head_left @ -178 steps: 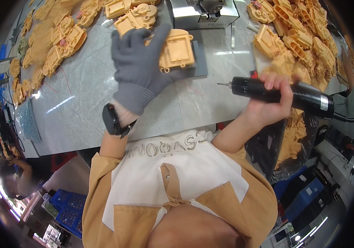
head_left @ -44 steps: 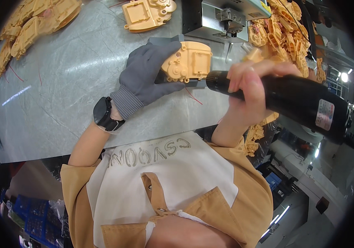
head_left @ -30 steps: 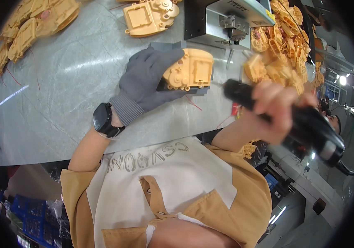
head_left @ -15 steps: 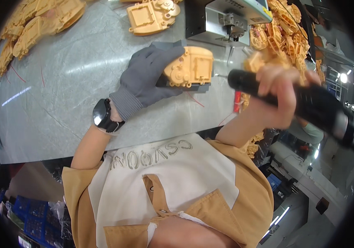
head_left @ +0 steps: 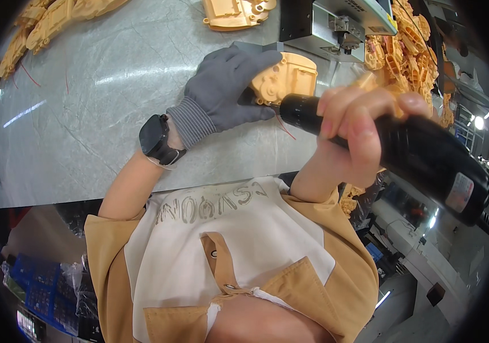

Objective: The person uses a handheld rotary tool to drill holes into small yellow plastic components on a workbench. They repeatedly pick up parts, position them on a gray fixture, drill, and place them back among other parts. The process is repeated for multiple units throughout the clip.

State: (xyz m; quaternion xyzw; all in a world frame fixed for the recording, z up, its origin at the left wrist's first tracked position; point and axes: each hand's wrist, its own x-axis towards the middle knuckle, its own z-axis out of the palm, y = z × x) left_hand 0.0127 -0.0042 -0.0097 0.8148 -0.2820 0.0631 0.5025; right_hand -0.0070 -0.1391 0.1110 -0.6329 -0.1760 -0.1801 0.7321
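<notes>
My left hand [head_left: 224,80], in a grey glove, grips a yellow-orange plastic housing [head_left: 291,75] by its left side, thumb along the near edge and fingers over the top. A dark grey block [head_left: 273,47] shows behind the housing. In my bare right hand [head_left: 359,123] is a black electric screwdriver [head_left: 421,151], held almost level with fingers wrapped round its body. Its front end is at the near edge of the housing, close to my left thumb; the bit's tip is hard to make out, so contact cannot be told.
Another yellow-orange housing [head_left: 236,12] lies at the far side of the grey tabletop [head_left: 107,131]. Right of it stands a metal-fronted machine [head_left: 336,28]. Similar plastic parts are piled at far right [head_left: 407,51] and far left [head_left: 56,23]. Thin red wires lie on the table.
The screwdriver has moved left and its front end has come up to the housing's near edge. Everything on the table appears shifted slightly right and up in view.
</notes>
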